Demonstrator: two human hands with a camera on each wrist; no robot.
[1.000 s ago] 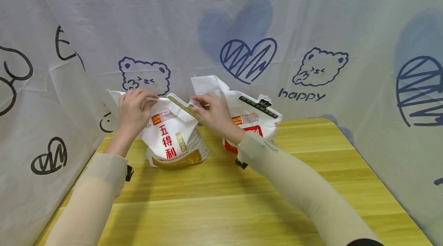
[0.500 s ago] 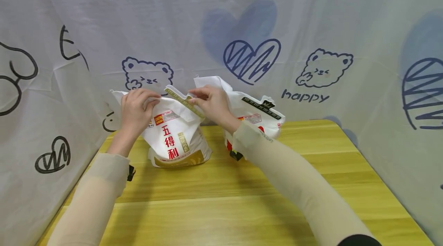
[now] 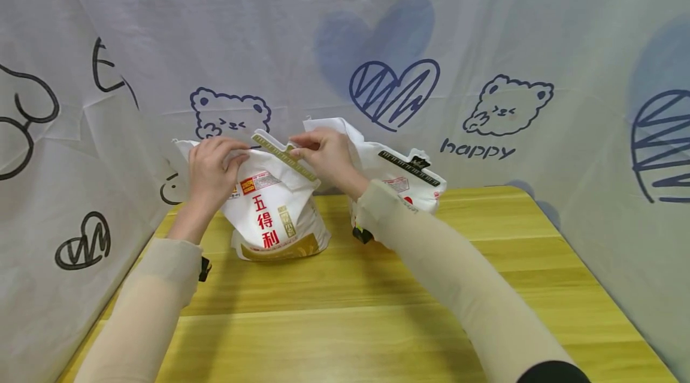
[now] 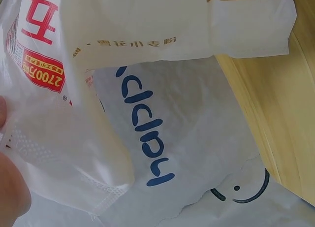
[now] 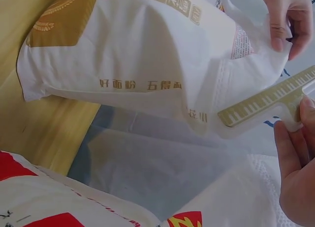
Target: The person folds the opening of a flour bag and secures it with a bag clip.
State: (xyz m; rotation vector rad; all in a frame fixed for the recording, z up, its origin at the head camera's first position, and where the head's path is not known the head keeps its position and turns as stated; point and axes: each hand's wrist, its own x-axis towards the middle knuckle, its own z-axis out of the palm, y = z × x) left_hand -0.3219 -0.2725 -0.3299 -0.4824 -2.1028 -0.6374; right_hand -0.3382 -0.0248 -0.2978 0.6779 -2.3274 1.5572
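A white flour bag (image 3: 253,191) with red lettering and a gold band stands on the table at left centre. Its top edge is pinched by my left hand (image 3: 212,170), thumb in front. Between thumb and fingers of my right hand (image 3: 329,155) is the raised tab of a long white-and-gold bag clip (image 3: 286,158). That clip slants down to the right along the bag's upper right corner, overlapping it in the head view. The right wrist view shows the clip (image 5: 268,101) at the bag's folded top, with the left hand (image 5: 290,22) gripping the edge farther along.
Just right of it stands a second white-and-red flour bag (image 3: 366,161), partly behind my right forearm, with a black clip (image 3: 409,168) across its top. The wooden table (image 3: 302,317) meets a printed white curtain (image 3: 291,41) behind and at the sides.
My right hand and the bag clip have shifted slightly up along the flour bag's top. My left hand keeps its pinch, and both bags stay in place.
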